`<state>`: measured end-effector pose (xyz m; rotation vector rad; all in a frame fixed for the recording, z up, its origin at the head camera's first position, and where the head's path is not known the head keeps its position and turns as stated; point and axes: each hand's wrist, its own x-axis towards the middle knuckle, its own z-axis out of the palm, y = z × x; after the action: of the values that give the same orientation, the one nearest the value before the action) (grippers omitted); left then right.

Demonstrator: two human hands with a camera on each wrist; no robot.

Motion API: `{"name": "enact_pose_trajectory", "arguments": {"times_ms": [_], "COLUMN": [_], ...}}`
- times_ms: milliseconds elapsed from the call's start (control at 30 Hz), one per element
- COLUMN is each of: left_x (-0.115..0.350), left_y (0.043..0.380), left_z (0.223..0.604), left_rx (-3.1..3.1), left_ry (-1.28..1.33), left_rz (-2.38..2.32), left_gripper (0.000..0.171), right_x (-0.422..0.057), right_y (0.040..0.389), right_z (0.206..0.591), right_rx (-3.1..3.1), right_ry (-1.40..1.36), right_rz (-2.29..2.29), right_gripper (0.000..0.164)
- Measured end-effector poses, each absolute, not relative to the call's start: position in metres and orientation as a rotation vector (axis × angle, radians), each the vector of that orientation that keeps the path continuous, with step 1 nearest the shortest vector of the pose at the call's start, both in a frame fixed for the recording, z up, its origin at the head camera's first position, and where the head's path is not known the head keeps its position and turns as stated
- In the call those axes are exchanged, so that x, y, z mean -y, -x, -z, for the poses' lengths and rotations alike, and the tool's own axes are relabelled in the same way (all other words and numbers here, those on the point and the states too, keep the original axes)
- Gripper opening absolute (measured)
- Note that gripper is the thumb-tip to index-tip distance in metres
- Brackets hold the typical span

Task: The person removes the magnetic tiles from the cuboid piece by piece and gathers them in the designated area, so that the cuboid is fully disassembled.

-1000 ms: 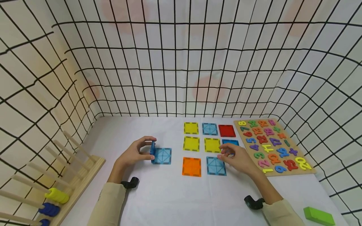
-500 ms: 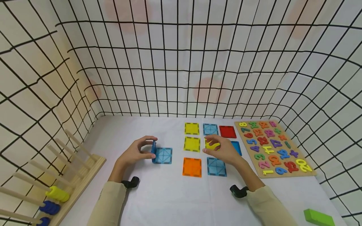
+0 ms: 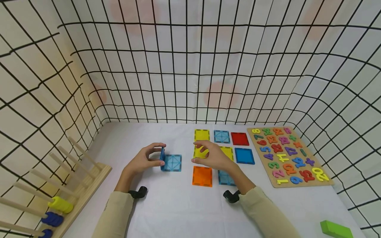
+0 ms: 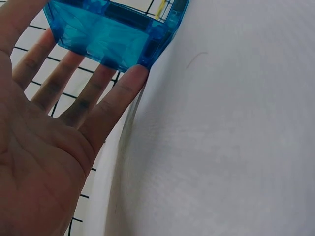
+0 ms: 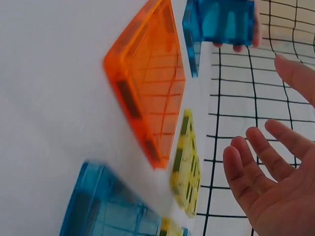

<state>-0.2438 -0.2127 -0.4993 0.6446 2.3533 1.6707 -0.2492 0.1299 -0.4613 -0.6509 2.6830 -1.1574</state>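
Note:
My left hand [image 3: 142,161] holds a blue square magnetic tile [image 3: 162,155] upright, thumb at the near edge and fingers at the far edge. The held tile stands along the left side of a flat light-blue tile [image 3: 173,163]. In the left wrist view the thumb touches a corner of the blue tile [image 4: 103,37]. My right hand [image 3: 215,156] hovers over a yellow tile [image 3: 198,153], fingers spread and holding nothing. It partly hides a second yellow tile [image 3: 228,151] and a light-blue tile [image 3: 225,178]. An orange tile [image 3: 202,177] lies just in front of it.
At the back lie a yellow tile [image 3: 201,134], a light-blue tile [image 3: 221,136] and a red tile [image 3: 239,139], with a blue tile [image 3: 244,156] nearer. A number board [image 3: 278,185] lies right, a green block [image 3: 336,229] front right, a wooden peg rack [image 3: 99,173] left.
My right hand has moved left across the tiles, from beside the blue tile to over the left yellow one. The left hand keeps holding the upright tile in place.

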Motion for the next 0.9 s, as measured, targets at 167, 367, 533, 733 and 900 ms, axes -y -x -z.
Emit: {"name": "enact_pose_trajectory", "arguments": {"times_ms": [167,367,533,733,900], "left_x": [0.212,0.211,0.210,0.209,0.209], "left_y": [0.243,0.242,0.242,0.243,0.243], "left_z": [0.499,0.497,0.497,0.497,0.498], "left_rx": [-2.371,-2.384,-2.391,-2.389,-2.404], "left_ry": [-0.624,-0.604,-0.605,-0.601,-0.586], "left_rz": [-1.661,-1.647,-1.645,-1.646,-1.633], "left_gripper": [0.073,0.072,0.073,0.074,0.072], "right_x": [-0.114,-0.098,-0.086,-0.078,-0.071], "right_y": [0.254,0.256,0.256,0.256,0.258], "right_z": [0.466,0.470,0.473,0.476,0.479], "right_rx": [-2.650,-2.644,-2.626,-2.594,-2.588], "right_ry": [0.722,0.707,0.734,0.751,0.765], "right_rz": [1.136,1.074,1.074,1.075,1.057], "right_gripper": [0.075,0.078,0.077,0.076,0.077]}}
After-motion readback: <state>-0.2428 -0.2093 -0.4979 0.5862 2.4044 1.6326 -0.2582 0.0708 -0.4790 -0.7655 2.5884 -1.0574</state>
